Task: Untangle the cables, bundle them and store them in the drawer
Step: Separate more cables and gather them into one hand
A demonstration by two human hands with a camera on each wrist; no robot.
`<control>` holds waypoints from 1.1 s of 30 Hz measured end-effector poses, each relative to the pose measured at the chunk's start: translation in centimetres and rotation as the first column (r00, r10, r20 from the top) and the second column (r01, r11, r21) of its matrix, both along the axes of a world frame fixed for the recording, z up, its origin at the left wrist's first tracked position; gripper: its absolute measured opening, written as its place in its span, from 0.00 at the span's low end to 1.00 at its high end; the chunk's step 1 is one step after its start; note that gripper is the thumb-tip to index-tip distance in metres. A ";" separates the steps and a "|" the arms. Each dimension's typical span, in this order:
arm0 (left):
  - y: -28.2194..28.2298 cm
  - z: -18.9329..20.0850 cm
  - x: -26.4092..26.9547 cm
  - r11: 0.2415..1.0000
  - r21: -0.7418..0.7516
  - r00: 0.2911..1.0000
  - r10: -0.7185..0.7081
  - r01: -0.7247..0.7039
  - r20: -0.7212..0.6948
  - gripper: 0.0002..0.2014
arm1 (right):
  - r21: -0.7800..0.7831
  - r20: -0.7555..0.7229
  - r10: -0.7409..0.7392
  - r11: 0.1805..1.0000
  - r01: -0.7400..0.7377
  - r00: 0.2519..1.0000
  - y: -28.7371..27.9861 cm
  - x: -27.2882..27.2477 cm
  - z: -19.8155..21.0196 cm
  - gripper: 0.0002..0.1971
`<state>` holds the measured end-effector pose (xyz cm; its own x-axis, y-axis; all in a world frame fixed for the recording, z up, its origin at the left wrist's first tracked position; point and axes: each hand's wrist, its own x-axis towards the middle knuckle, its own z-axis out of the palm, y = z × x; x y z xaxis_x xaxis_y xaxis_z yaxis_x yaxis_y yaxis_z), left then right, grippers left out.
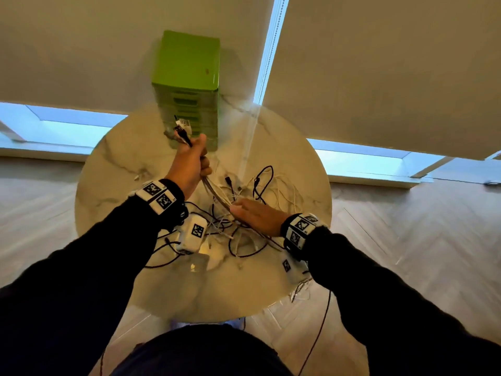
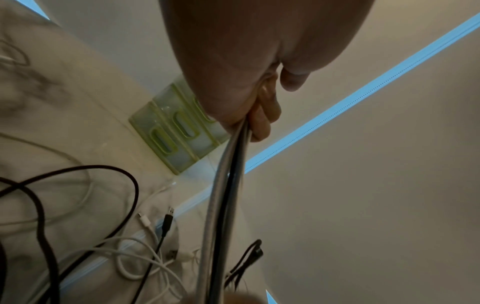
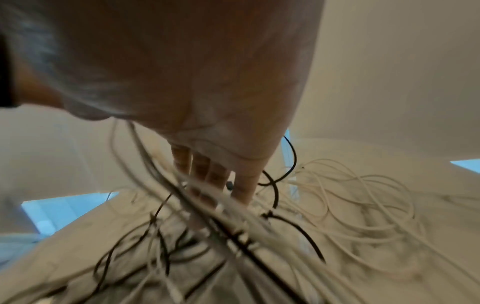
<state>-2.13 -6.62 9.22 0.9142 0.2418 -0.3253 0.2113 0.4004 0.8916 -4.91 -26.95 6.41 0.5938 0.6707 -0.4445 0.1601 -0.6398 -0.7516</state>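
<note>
My L hand (image 1: 193, 161) is fisted round a few cables (image 1: 217, 198), plug ends (image 1: 181, 131) sticking out the top of the fist, raised in front of the drawers (image 1: 187, 85). In the L wrist view fingers (image 2: 262, 115) curl tight on a grey + black strand (image 2: 223, 205) running down taut. My R hand (image 1: 257, 215) lies flat-ish over the same strands lower down, just above the pile (image 1: 244, 210) on the bench (image 1: 113, 169); fingers (image 3: 202, 170) look mostly straight w/ strands passing across them. R wrist view is blurred, so I can't tell if anything's pinched.

Step, as I judge it: drawing the held strands free of the tangle.

How to do it well, imo:
- keep L grip firm near the plugs so the ends stay even for bundling later
- let R hand comb along the strands, light pressure, not a clamp, so knots show up early
- stop at any snag and lift the crossing loop off by hand; yanking will tighten it + drag the whole pile
- watch the white loops (image 1: 282, 191) on the R side, they sit close and prob. catch
- black cable (image 1: 264, 180) arcs over the white ones, clear it first

Drawers look closed; nothing stored yet, far as I can see. Rest of the cables lie loose on bench.
</note>
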 end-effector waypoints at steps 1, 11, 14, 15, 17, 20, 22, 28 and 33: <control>0.0 0.0 0.0 1.000 0.005 1.000 -0.001 0.001 0.003 0.13 | 0.012 0.040 -0.057 0.998 0.057 0.998 0.2 1.2 0.0 0.24; -2.5 -1.9 -0.3 0.980 0.134 0.988 -0.145 0.150 -0.049 0.11 | -0.555 0.292 -0.045 0.805 0.208 0.955 -1.6 10.3 -4.9 0.22; -2.8 -3.4 0.4 0.978 0.134 0.985 -0.148 0.159 -0.092 0.13 | -0.579 0.270 0.000 0.799 0.162 0.963 -1.5 11.5 -7.6 0.20; -2.9 -3.8 0.4 0.977 0.131 0.983 -0.153 0.166 -0.105 0.13 | -0.585 0.267 0.029 0.799 0.138 0.963 -1.4 11.7 -8.2 0.18; -2.9 -4.5 0.6 0.975 0.135 0.980 -0.160 0.175 -0.115 0.12 | -0.584 0.273 0.066 0.804 0.111 0.960 -1.3 12.0 -9.1 0.15; -3.0 -5.3 0.9 0.979 0.136 0.983 -0.137 0.153 -0.122 0.12 | -0.546 0.324 0.086 0.830 0.112 0.942 -1.6 11.9 -9.9 0.12; -3.0 -6.0 1.2 0.979 0.154 0.983 -0.111 0.133 -0.143 0.12 | -0.463 0.369 0.065 0.878 0.122 0.927 -1.9 12.0 -10.0 0.11; -3.8 -7.4 1.8 0.979 0.163 0.980 -0.093 0.122 -0.173 0.10 | 0.131 0.488 -0.332 0.942 0.308 0.807 -1.4 13.8 -4.8 0.07; -5.5 -6.0 2.9 0.994 -0.003 0.993 -0.110 0.110 -0.045 0.14 | 0.188 0.439 -0.254 0.964 0.188 0.862 -0.9 12.6 -0.7 0.07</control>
